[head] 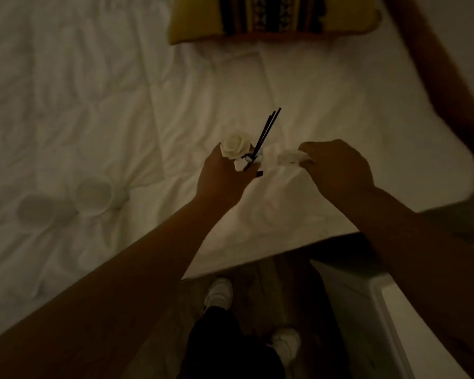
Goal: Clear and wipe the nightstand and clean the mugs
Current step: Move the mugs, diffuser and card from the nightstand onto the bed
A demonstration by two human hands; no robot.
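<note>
My left hand [222, 179] grips a small reed diffuser [251, 158] over the white bed; black sticks [267, 129] and a white rose [234, 144] stand up from it. My right hand [337, 168] pinches a crumpled white tissue [292, 157] right beside the diffuser. Two white mugs lie on the bedding at the left, one [95, 195] showing its round mouth, the other [43, 209] dim and partly sunk in folds. The light is low.
A yellow patterned pillow [274, 17] lies at the head of the bed [93, 91]. A wooden bed frame [449, 77] runs along the right. The white nightstand [389, 302] stands at the lower right. My white shoes [222, 292] are on the wooden floor.
</note>
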